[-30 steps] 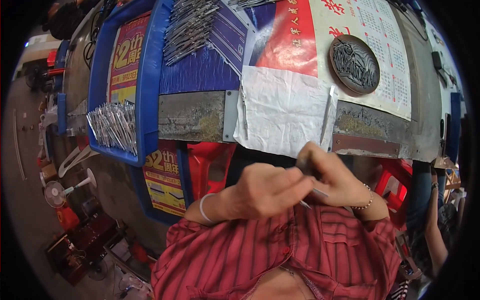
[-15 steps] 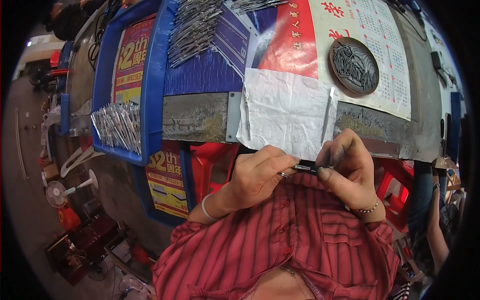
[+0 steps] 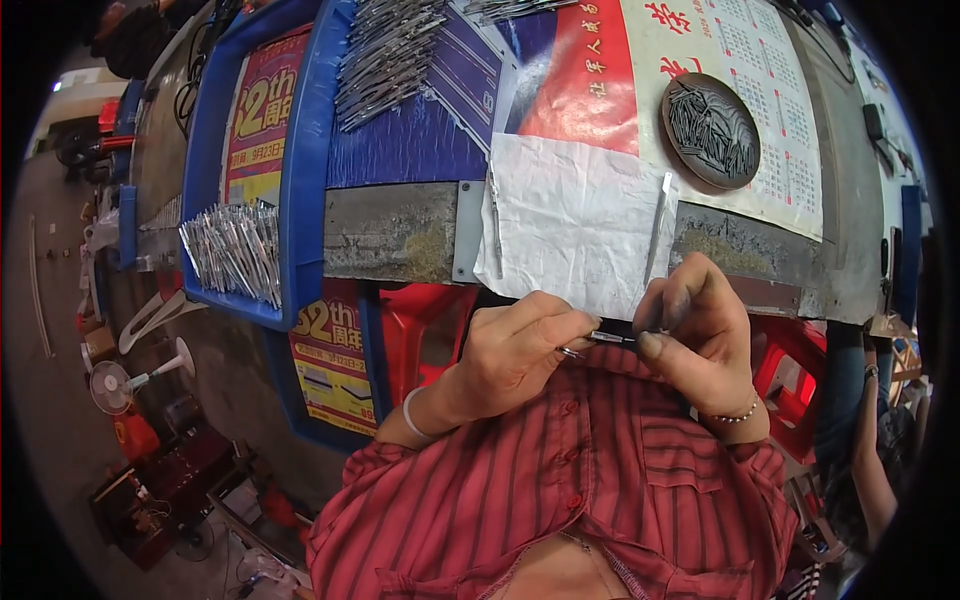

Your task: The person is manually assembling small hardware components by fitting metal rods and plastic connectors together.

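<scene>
Close to my chest, at the table's front edge, my left hand (image 3: pixel 520 352) pinches a slim silver metal piece (image 3: pixel 608 338) between thumb and fingers. The piece points right, and its thin dark end meets the fingertips of my right hand (image 3: pixel 700 345). That hand is closed, thumb against curled forefinger. White crumpled paper (image 3: pixel 570 220) lies just beyond both hands. A flat silver strip (image 3: pixel 659 225) rests along its right side, and a thinner strip (image 3: pixel 495 225) along its left. Farther right, a round brown dish (image 3: pixel 722 184) holds many short dark rods (image 3: pixel 705 130).
At the left, a blue tray (image 3: pixel 308 150) holds a bundle of silver metal pieces (image 3: pixel 232 255). More silver pieces (image 3: pixel 390 65) are heaped on a blue printed sheet (image 3: pixel 385 155). Red stools (image 3: pixel 420 330) stand below the table. Another person's arm (image 3: pixel 872 450) shows at far right.
Almost nothing differs. Both hands keep their grip on the metal piece, with only a slight shift of the right fingertips.
</scene>
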